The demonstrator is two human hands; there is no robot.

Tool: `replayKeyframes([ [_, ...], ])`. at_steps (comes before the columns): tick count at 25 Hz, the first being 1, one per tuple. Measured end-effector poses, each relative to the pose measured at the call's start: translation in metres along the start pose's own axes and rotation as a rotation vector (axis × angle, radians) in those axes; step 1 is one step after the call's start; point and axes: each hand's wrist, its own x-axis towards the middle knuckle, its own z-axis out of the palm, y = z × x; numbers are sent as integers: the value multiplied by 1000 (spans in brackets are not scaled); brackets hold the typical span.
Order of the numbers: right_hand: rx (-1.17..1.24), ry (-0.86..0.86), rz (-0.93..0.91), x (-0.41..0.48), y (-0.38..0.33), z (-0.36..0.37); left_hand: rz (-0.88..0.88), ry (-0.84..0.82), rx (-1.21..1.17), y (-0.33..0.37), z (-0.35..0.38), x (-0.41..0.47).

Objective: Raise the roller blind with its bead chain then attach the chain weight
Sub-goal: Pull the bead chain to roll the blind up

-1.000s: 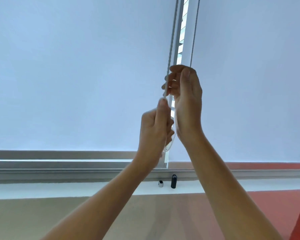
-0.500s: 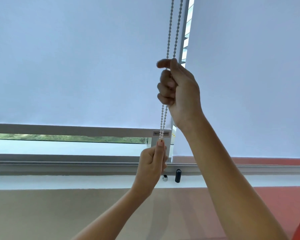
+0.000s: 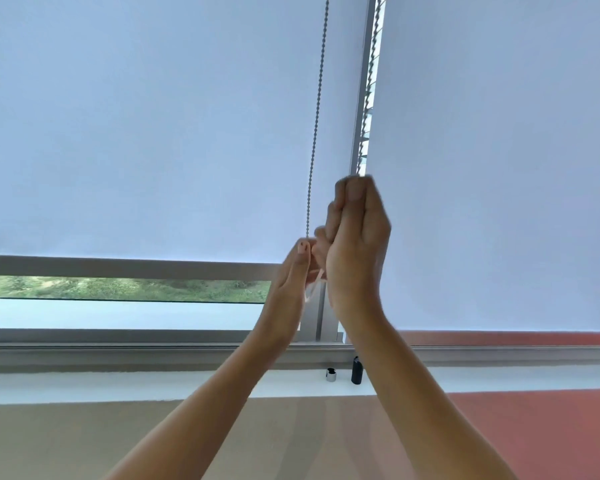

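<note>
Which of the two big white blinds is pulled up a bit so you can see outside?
The left blind. Its bottom bar sits above the sill, showing a strip of green outside. The right blind hangs lower and shows no outside view.

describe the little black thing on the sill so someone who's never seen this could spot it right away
Find the white window sill running below the grey window frame, under the partly raised pale roller blind. Just left of the person's right forearm stands a small black cylindrical chain weight, upright on the sill. Its neighbour on the left is a shorter silver cap-like piece; the weight is taller and solid black.
</note>
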Motion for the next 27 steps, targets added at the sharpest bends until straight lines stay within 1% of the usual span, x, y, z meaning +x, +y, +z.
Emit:
replayKeyframes([
  [3, -142, -8, -2, -27, 18, -9, 73, 4, -48, 23, -1, 21],
  [7, -75, -2, 97, -48, 26, -23, 83, -57, -136, 48, 3, 41],
  [12, -165, -5, 146, -74, 36, -34, 22, -161, -79, 69, 16, 44],
  [14, -218, 4, 121, -74, 36, -38, -22, -190, -114, 81, 22, 45],
  [16, -250, 4, 94, -73, 34, -40, -107, -216, -191, 93, 28, 48],
  [18, -256, -26, 82, -73, 31, -39, -168, -170, -232, 100, 37, 50],
  [19, -254, -56, 82, -72, 30, -38, -144, -112, -241, 100, 40, 50],
  [22, -271, -118, 87, -68, 28, -37, 39, 10, -291, 96, 46, 46],
  [25, -361, -63, -2, -57, 21, -40, 128, 27, -277, 96, 48, 40],
  [27, -349, -6, -42, -40, 14, -41, 161, 34, -260, 97, 47, 39],
])
